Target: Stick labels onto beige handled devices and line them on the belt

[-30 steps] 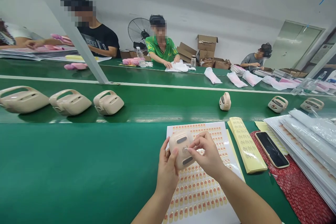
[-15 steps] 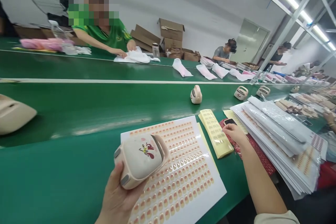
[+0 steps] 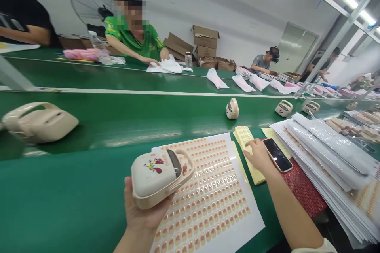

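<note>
With fingers of left hand (image 3: 145,215) curled round cream gadget (image 3: 156,180), holding right hand's (image 3: 259,156) slightly spread fingers over yellow stickers (image 3: 256,174). Likely picking one; needing a gentle pinch next.

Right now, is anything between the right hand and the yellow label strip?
Nothing visible: the right hand is over the yellow label strip, though contact is unclear. The phone lies to its right, out of the way.
</note>
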### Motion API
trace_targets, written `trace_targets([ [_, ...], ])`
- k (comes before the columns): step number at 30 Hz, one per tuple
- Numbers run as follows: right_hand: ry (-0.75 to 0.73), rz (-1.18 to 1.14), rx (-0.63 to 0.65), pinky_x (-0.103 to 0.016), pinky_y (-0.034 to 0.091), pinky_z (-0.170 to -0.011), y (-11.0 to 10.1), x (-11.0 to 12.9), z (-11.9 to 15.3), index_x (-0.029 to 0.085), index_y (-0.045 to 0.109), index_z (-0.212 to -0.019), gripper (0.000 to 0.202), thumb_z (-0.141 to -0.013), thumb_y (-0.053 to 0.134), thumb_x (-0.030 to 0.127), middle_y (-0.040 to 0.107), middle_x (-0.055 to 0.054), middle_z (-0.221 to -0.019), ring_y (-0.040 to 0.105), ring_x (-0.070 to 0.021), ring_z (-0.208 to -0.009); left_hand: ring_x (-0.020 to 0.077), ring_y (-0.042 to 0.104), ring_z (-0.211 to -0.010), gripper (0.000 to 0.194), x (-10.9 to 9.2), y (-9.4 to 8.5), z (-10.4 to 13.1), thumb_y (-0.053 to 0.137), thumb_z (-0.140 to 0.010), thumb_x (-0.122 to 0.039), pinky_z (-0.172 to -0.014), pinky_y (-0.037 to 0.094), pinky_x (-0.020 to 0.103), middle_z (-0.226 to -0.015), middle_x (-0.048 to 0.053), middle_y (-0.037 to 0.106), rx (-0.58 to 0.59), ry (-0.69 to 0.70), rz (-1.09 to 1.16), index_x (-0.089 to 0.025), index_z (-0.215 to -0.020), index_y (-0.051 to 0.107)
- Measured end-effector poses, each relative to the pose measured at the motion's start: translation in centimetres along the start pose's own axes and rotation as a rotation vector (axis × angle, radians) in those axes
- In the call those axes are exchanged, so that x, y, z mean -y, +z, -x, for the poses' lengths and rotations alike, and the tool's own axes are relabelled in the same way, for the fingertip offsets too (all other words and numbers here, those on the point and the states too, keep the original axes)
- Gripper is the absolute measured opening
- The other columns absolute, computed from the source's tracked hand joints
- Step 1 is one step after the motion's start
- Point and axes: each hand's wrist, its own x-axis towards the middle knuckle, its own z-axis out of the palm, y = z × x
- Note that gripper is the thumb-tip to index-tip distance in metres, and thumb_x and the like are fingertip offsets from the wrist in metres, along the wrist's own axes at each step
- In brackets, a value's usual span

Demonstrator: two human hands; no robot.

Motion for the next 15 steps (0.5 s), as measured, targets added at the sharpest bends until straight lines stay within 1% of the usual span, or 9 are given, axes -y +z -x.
trace_targets([
  [2, -0.212, -0.041, 0.036, -0.036, 0.038, -0.085, 2.4, 2.9, -1.7, 0.019, 0.061, -0.094, 0.021, -0.074, 0.055, 0.018, 0.052, -0.009, -0.095, 0.049, -0.0227, -0.096, 0.0312, 0.053, -0.107, 0.055, 0.3, 0.0, 0.0, 0.057, -0.072, -0.049, -0.079, 0.05, 0.046, -0.113, 0.003, 0.061, 0.027, -0.001, 0.014, -0.036, -0.124, 0.043],
  [3, -0.277, -0.06, 0.055, -0.035, 0.039, -0.084, 3.7, 4.3, -2.5, 0.019, 0.059, -0.098, 0.024, -0.075, 0.054, 0.017, 0.052, -0.009, -0.097, 0.05, -0.0216, -0.095, 0.0315, 0.053, -0.106, 0.056, 0.4, -0.1, 0.0, 0.057, -0.072, -0.047, -0.079, 0.05, 0.047, -0.113, 0.004, 0.061, 0.062, -0.005, 0.024, -0.034, -0.125, 0.042],
  [5, -0.326, -0.085, 0.081, -0.034, 0.041, -0.081, 6.1, 6.6, -4.3, 0.019, 0.058, -0.102, 0.028, -0.075, 0.054, 0.014, 0.052, -0.009, -0.099, 0.052, -0.0212, -0.092, 0.0323, 0.054, -0.106, 0.059, 0.7, -0.2, -0.1, 0.057, -0.073, -0.045, -0.081, 0.049, 0.048, -0.113, 0.007, 0.061, 0.164, 0.003, 0.046, -0.031, -0.127, 0.039],
  [6, -0.331, -0.096, 0.09, -0.034, 0.041, -0.08, 7.2, 7.5, -5.0, 0.018, 0.059, -0.101, 0.028, -0.074, 0.054, 0.012, 0.052, -0.009, -0.098, 0.052, -0.0216, -0.091, 0.0326, 0.054, -0.105, 0.06, 0.9, -0.2, -0.2, 0.058, -0.073, -0.044, -0.081, 0.048, 0.047, -0.113, 0.009, 0.061, 0.209, 0.015, 0.053, -0.029, -0.128, 0.039],
  [8, -0.34, -0.124, 0.102, -0.035, 0.041, -0.079, 8.7, 8.3, -6.2, 0.017, 0.062, -0.091, 0.022, -0.072, 0.055, 0.009, 0.054, -0.009, -0.091, 0.053, -0.0229, -0.088, 0.0325, 0.055, -0.104, 0.06, 1.1, -0.2, -0.4, 0.058, -0.073, -0.044, -0.082, 0.049, 0.046, -0.111, 0.011, 0.062, 0.266, 0.038, 0.06, -0.027, -0.128, 0.039],
  [10, -0.339, -0.161, 0.109, -0.037, 0.041, -0.077, 9.4, 8.4, -6.9, 0.016, 0.062, -0.076, 0.015, -0.071, 0.054, 0.005, 0.055, -0.008, -0.082, 0.054, -0.0237, -0.085, 0.0309, 0.056, -0.104, 0.058, 1.3, -0.2, -0.6, 0.057, -0.075, -0.043, -0.084, 0.048, 0.044, -0.109, 0.011, 0.063, 0.281, 0.043, 0.079, -0.026, -0.128, 0.039],
  [12, -0.322, -0.207, 0.102, -0.038, 0.042, -0.076, 9.6, 8.3, -7.0, 0.017, 0.059, -0.065, 0.017, -0.07, 0.052, 0.002, 0.054, -0.008, -0.079, 0.054, -0.0234, -0.083, 0.0282, 0.056, -0.104, 0.056, 1.3, -0.1, -0.7, 0.054, -0.078, -0.044, -0.086, 0.047, 0.043, -0.108, 0.009, 0.064, 0.265, 0.046, 0.12, -0.028, -0.129, 0.038],
  [14, -0.299, -0.266, 0.076, -0.038, 0.042, -0.077, 9.3, 8.5, -6.4, 0.017, 0.057, -0.063, 0.017, -0.071, 0.051, 0.004, 0.054, -0.008, -0.082, 0.054, -0.023, -0.087, 0.0264, 0.055, -0.105, 0.056, 1.4, 0.1, -0.7, 0.053, -0.078, -0.046, -0.088, 0.046, 0.04, -0.108, 0.008, 0.064, 0.24, 0.045, 0.158, -0.028, -0.129, 0.037],
  [15, -0.29, -0.288, 0.058, -0.037, 0.042, -0.078, 9.0, 8.8, -5.8, 0.018, 0.056, -0.064, 0.015, -0.072, 0.051, 0.007, 0.055, -0.008, -0.086, 0.053, -0.0227, -0.09, 0.0263, 0.055, -0.106, 0.058, 1.5, 0.2, -0.7, 0.053, -0.077, -0.048, -0.088, 0.046, 0.039, -0.108, 0.008, 0.063, 0.233, 0.045, 0.163, -0.027, -0.129, 0.037],
])
